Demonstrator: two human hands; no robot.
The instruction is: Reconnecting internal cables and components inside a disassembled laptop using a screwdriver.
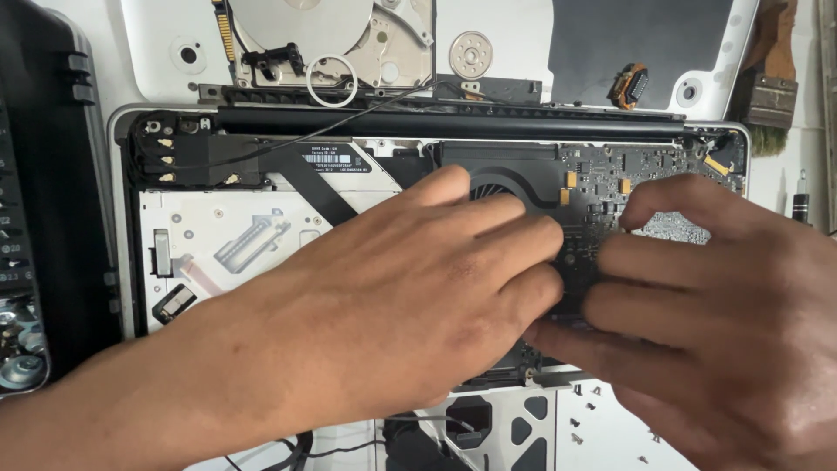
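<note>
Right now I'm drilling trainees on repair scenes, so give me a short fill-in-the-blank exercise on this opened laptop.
1. Both hands, left hand and right hand, rest on the dark ____ of the opened laptop.
2. Just above the left hand's fingers sits the round black ____.
3. The opened hard drive lies ____ the laptop in the picture.
4. Loose small ____ lie on the white surface below the right hand.

Missing words: circuit board; fan; above; screws

Hard drive (331, 35), brush (772, 83) — loose screws (584, 417).
</note>
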